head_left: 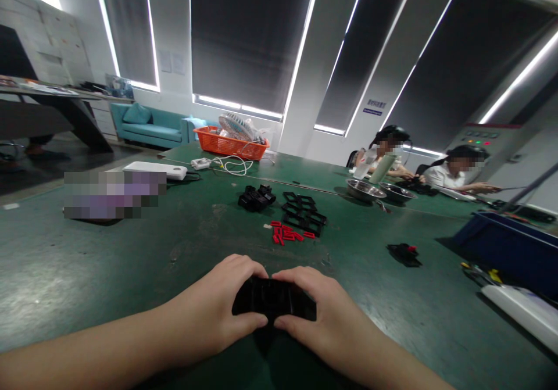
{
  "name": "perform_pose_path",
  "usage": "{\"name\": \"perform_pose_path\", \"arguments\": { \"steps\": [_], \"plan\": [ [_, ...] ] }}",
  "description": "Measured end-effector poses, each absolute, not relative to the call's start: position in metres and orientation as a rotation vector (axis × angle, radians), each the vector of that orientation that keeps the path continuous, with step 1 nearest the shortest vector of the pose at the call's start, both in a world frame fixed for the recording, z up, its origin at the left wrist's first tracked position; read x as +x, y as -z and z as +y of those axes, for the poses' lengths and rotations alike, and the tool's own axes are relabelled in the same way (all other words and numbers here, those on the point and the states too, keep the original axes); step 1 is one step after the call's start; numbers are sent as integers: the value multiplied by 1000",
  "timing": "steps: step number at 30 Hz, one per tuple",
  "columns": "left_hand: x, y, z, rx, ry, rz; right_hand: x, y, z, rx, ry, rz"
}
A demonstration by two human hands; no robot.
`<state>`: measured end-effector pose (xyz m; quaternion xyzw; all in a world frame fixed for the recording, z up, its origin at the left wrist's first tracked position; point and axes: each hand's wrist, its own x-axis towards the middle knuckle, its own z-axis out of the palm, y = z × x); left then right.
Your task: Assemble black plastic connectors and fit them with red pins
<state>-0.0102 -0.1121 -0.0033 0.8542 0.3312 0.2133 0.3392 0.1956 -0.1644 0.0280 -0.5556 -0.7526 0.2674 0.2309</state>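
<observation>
Both my hands grip one black plastic part [272, 299] low over the green table [108, 262], near its front edge. My left hand [218, 314] wraps its left end, thumb underneath. My right hand [318, 314] holds the right end, fingers curled over the top. Beyond them lie several small red pieces [288, 233], a cluster of black frames [305, 213] and a black block [256, 198]. To the right sits a black part with a red piece in it [405, 253].
An orange basket [229, 145] with a fan, a white power strip [157, 170] and cable lie at the back. Two people sit at the far right by metal bowls [366, 189]. A blue bin [510, 250] and a white device [523, 311] stand at the right.
</observation>
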Motion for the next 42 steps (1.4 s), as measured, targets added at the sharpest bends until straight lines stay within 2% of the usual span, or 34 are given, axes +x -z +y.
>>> {"name": "perform_pose_path", "arguments": {
  "steps": [42],
  "plan": [
    [-10, 1, -111, 2224, -558, 855, 197, -26, -165, -1512, -714, -2100]
  ]
}}
